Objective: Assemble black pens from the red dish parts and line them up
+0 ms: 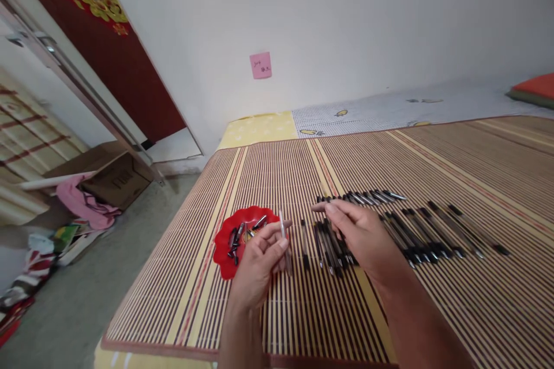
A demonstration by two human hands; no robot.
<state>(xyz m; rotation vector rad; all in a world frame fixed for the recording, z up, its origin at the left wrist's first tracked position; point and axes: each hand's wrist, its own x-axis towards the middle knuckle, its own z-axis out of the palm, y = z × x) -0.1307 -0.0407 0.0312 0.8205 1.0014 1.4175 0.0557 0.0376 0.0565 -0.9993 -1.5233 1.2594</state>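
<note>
My left hand (pixel 264 253) is closed on a clear pen barrel (pixel 283 223) that points upward between thumb and fingers. Beside it is a red scalloped dish (pixel 223 242) with small black and silver pen parts (pixel 234 242) in it. My right hand (pixel 357 230) hovers above the pens, thumb pressed to the fingers; what it pinches, if anything, is too small to make out. Below and around it lie a single pen (pixel 304 245), a cluster of pens (pixel 331 248), a row of pens (pixel 426 236) to the right, and short pen pieces (pixel 376 196) behind.
A striped bamboo mat (pixel 199 300) covers the bed. Past its far edge are patterned sheets (pixel 359 118) and a white wall with a pink note (pixel 260 65). On the floor at left stand a cardboard box (pixel 123 181) and a pink cloth (pixel 86 202).
</note>
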